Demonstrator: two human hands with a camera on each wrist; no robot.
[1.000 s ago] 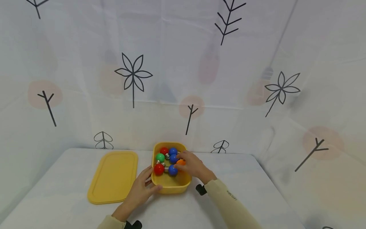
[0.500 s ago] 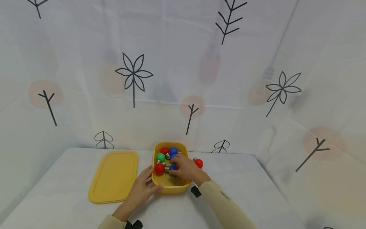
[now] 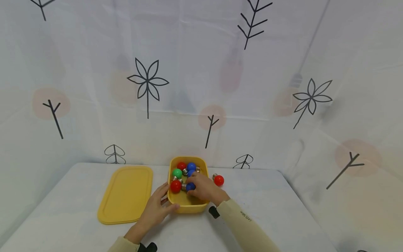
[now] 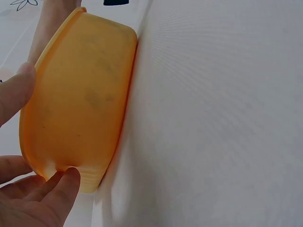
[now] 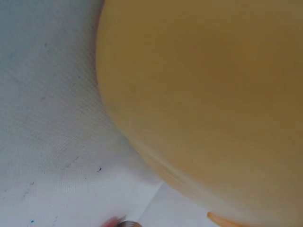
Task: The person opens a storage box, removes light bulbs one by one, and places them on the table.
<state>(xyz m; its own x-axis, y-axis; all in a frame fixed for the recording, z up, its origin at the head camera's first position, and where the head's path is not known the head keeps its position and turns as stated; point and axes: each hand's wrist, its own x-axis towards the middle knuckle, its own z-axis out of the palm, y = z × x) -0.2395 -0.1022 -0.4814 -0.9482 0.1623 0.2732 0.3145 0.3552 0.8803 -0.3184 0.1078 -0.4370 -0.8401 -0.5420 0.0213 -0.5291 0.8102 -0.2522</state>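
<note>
A yellow plastic box [image 3: 190,209] holds several small coloured light bulbs with silvery screw bases. My left hand [image 3: 155,207] grips the box at its near left corner; in the left wrist view the thumb and fingers press on the box wall [image 4: 83,104]. Inside the box, my right hand [image 3: 204,188] reaches down with thumb and fingers around a blue bulb [image 3: 190,186]. Left of that are a red bulb [image 3: 175,186] and a green bulb [image 3: 177,173]. The right wrist view shows mostly the box's outer wall [image 5: 203,94]; the right fingertips are partly hidden.
A flat yellow lid [image 3: 125,196] lies on the white table [image 3: 267,213], left of the box. One red bulb [image 3: 218,180] lies on the table just right of the box. A patterned white cloth [image 3: 189,87] hangs behind the table.
My right hand has moved left and down into the box, onto the blue bulb, covering the orange bulb. The red bulb outside has come into view. My left hand has stayed in place.
</note>
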